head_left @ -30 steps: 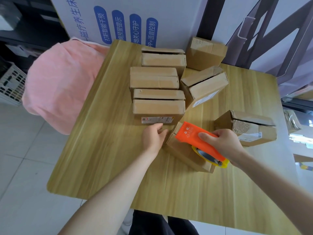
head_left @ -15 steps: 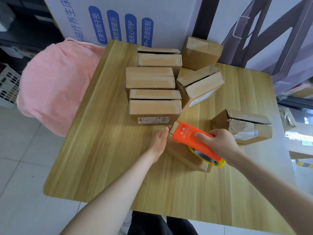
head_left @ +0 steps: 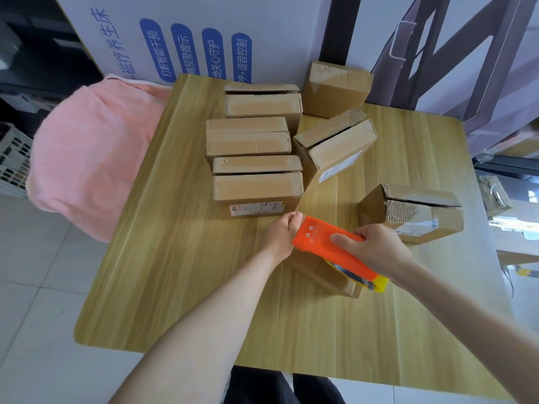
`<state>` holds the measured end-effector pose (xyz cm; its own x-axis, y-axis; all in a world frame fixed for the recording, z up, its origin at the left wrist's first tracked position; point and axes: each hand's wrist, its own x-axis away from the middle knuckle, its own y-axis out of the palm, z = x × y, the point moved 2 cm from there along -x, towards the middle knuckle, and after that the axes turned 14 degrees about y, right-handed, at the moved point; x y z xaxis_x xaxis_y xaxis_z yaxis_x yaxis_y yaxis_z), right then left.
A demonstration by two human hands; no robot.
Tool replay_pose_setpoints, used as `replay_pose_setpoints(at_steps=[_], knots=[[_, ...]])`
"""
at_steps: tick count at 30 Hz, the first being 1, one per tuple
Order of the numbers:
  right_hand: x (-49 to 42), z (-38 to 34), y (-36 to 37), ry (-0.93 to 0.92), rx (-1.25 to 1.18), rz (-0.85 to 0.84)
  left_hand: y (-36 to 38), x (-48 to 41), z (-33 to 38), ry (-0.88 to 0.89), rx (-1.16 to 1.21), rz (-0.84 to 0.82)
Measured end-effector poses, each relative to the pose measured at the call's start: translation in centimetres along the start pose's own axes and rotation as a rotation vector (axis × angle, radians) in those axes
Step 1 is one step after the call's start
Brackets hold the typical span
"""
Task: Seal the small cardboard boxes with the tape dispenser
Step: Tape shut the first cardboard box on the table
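Observation:
An orange tape dispenser (head_left: 323, 243) with a yellow end lies across the top of a small cardboard box (head_left: 320, 275) near the table's middle. My right hand (head_left: 376, 249) grips the dispenser from above. My left hand (head_left: 281, 233) presses against the box's far left end, fingertips touching the dispenser's front edge. Most of this box is hidden under the dispenser and my hands. Several other small cardboard boxes stand behind it: one with a label (head_left: 256, 191) just beyond my left hand, and another with a torn flap (head_left: 417, 211) to the right.
The wooden table (head_left: 186, 287) has bare surface at the left and front. A stack of boxes (head_left: 248, 141) and a tilted box (head_left: 338, 147) fill the back. A pink cloth (head_left: 87, 156) hangs past the left edge. A large printed carton (head_left: 204, 33) stands behind.
The dispenser has slid a little toward the box's far left end under my right hand. My left hand shifted from the box's top corner to its end, by the dispenser's front.

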<state>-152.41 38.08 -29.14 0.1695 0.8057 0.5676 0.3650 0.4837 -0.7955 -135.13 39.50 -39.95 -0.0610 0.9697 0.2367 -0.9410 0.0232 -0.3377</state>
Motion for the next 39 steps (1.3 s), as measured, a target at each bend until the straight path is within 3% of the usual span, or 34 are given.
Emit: replay_pose_setpoints(at_steps=[4, 15, 18, 21, 23, 25, 28, 33, 39], knots=[[0.4, 2.4, -0.9, 0.045, 0.010, 0.002, 0.1, -0.3, -0.1, 0.013, -0.166, -0.017], [0.3, 12.3, -1.8, 0.161, -0.038, 0.038, 0.4, -0.1, -0.2, -0.001, -0.215, -0.013], [-0.1, 12.6, -0.7, 0.164, -0.025, 0.018, 0.5, 0.1, 0.4, 0.048, -0.382, 0.020], [-0.2, 13.0, -0.4, 0.153, -0.044, 0.015, 1.0, 0.3, 1.6, 0.297, -0.813, 0.042], [-0.5, 13.3, -0.3, 0.154, -0.053, 0.010, 2.6, 0.3, 2.9, 0.560, -0.872, -0.002], [-0.8, 13.4, -0.3, 0.148, -0.063, 0.005, 4.9, 0.2, 4.0, 0.668, -0.821, -0.112], [-1.3, 13.5, -0.1, 0.132, -0.082, -0.004, 7.9, 0.0, 4.2, 0.568, -0.875, -0.228], [-1.7, 14.3, 0.9, 0.106, -0.107, -0.003, 8.6, 0.2, 3.6, 0.523, -1.042, -0.195], [-2.2, 15.2, 1.7, 0.057, -0.206, -0.028, 8.5, 0.1, 3.7, 0.517, -1.067, -0.189]])
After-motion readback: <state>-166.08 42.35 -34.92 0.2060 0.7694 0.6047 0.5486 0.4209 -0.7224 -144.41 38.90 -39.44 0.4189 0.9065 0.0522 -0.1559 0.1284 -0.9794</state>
